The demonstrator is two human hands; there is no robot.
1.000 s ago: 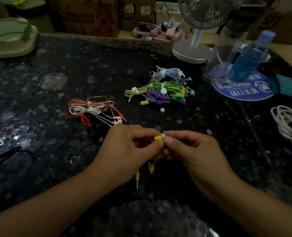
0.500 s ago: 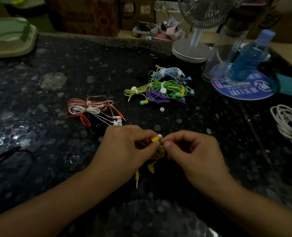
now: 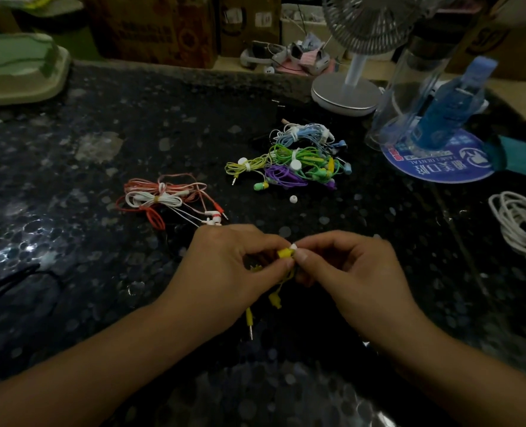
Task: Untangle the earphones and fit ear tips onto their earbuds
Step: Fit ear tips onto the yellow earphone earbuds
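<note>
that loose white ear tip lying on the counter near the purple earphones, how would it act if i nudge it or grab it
The loose white ear tip looks rounded, so a nudge would probably roll it across the smooth stone counter. Being so small, it is likely very light and easy to flick away. It probably needs a fingertip pinch.

My spot: cluttered home or small-shop workspace. Dark speckled stone worktop (image 3: 132,124); desk fan (image 3: 351,87) at far edge, cardboard boxes (image 3: 153,29) left of fan, water bottle (image 3: 452,100) right of it.

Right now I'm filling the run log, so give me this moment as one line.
step: fitting ear tip | left hand: pinches yellow earbud | right hand: pinches white ear tip at earbud | plug: hanging below
</note>
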